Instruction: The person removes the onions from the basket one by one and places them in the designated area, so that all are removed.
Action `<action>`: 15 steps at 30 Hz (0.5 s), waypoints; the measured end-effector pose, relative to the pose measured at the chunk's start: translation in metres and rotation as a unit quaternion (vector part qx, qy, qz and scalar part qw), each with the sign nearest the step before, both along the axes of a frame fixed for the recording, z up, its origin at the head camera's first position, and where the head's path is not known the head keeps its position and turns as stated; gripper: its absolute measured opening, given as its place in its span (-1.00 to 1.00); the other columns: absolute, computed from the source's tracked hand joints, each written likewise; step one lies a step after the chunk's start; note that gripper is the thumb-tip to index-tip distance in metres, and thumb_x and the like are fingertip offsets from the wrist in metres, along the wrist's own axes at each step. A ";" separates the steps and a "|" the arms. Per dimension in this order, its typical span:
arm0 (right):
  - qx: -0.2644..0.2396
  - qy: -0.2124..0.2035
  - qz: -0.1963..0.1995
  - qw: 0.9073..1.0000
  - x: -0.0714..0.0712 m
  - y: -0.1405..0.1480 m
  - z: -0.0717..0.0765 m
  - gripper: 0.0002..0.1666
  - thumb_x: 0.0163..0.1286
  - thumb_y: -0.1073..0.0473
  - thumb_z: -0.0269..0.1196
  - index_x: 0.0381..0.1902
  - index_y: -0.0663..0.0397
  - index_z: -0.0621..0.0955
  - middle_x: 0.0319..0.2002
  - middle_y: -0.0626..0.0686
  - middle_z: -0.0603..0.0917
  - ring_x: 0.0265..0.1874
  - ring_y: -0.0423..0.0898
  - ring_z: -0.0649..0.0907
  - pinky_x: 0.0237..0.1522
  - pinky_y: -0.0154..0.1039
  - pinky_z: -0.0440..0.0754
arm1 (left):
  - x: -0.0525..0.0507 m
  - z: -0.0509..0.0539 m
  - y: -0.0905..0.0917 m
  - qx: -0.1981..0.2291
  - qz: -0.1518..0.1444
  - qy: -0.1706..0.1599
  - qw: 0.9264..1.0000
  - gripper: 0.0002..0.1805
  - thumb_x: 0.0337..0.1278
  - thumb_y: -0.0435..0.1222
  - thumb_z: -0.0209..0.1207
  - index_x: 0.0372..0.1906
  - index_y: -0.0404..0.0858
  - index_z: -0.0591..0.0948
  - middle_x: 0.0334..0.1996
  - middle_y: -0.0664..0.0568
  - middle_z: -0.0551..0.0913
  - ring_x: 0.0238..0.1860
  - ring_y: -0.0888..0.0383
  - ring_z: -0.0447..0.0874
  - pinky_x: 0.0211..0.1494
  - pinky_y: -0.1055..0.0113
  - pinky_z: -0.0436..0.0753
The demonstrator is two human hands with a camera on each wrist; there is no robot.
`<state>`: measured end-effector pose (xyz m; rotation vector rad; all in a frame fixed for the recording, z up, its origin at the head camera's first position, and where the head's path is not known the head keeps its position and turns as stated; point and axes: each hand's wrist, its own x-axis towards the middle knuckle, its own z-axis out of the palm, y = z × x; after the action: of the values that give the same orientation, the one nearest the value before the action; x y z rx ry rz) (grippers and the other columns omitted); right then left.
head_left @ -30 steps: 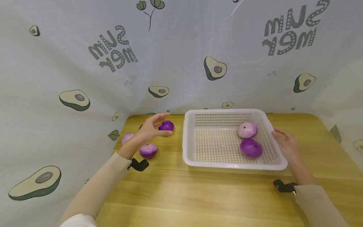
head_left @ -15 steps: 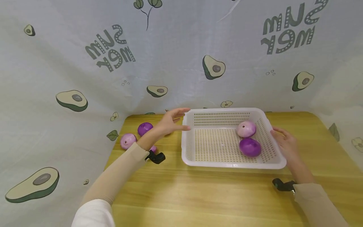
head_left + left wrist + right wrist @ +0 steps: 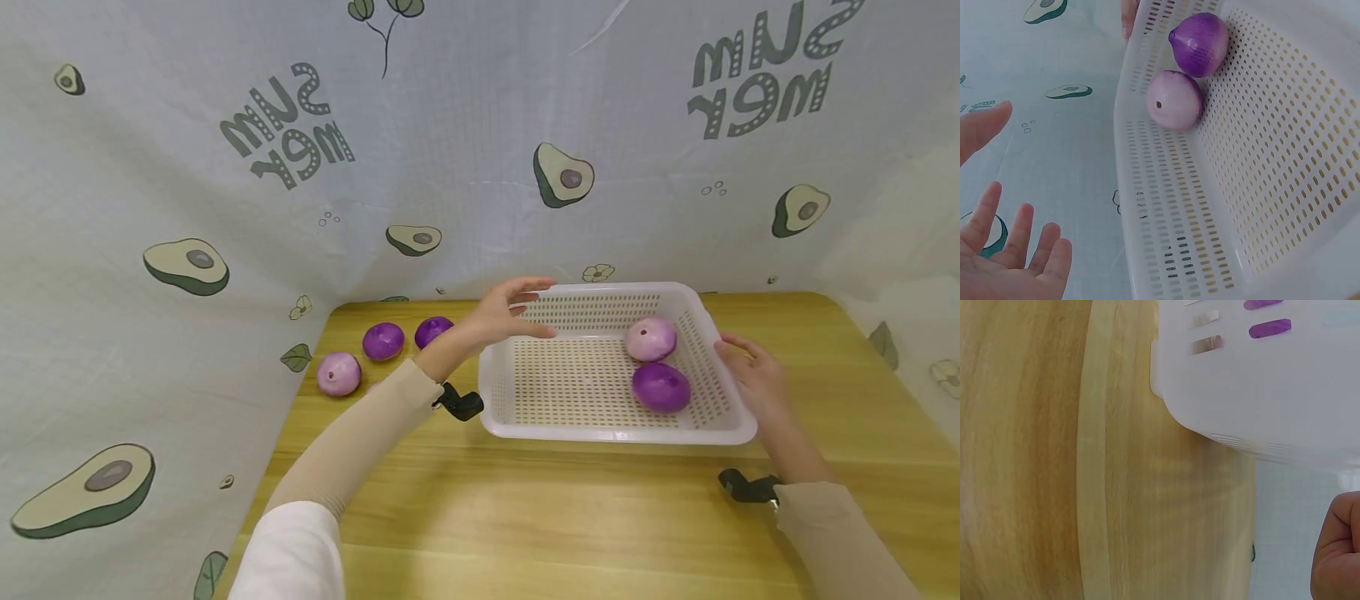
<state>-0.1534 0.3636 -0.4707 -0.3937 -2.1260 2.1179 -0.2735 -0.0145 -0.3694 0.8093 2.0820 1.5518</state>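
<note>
A white plastic basket (image 3: 618,437) with slotted walls stands on the wooden table. Two onions lie at its right end, a pale pink one (image 3: 651,339) and a deep purple one (image 3: 661,388). My left hand (image 3: 498,315) hovers over the basket's left end, fingers spread and nothing in them; its palm and separate fingers show in the left wrist view. At the opposite end, my right hand (image 3: 759,383) holds the basket's right side by the rim. In the right wrist view, part of that hand (image 3: 1338,550) appears with curled fingers.
Left of the basket lie two purple onions (image 3: 383,342) and a pale one (image 3: 339,373); another is mostly hidden behind my left forearm. A printed cloth (image 3: 465,183) hangs behind the table (image 3: 570,508).
My left hand has moved right, from beside the purple onion on the table to over the basket's left end. The onions and my right hand stay in place.
</note>
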 end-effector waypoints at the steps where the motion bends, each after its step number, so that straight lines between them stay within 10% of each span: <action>1: -0.007 0.001 0.000 1.000 0.000 0.000 0.000 -0.85 0.50 0.03 0.20 -0.06 -0.44 0.57 -0.41 -0.26 0.73 -0.49 -0.28 0.72 -0.50 -0.36 0.69 | 0.000 -0.001 0.004 -0.001 -0.002 -0.003 1.000 -0.20 0.05 -0.39 0.45 0.43 -0.19 0.39 0.43 -0.07 0.34 0.42 -0.06 0.26 0.48 0.13 0.24; 15: -0.015 0.009 0.002 1.000 0.000 0.001 -0.002 -0.85 0.50 0.03 0.20 -0.06 -0.42 0.58 -0.40 -0.25 0.73 -0.47 -0.29 0.72 -0.50 -0.37 0.68 | -0.002 -0.027 0.070 -0.014 -0.006 -0.040 0.999 -0.20 -0.06 -0.43 0.50 0.37 -0.15 0.48 0.38 0.02 0.44 0.42 -0.12 0.27 0.44 0.16 0.32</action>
<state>-0.1534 0.3645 -0.4728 -0.3722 -2.0876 2.1498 -0.2752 0.0555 -0.3965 0.7364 2.0333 1.5207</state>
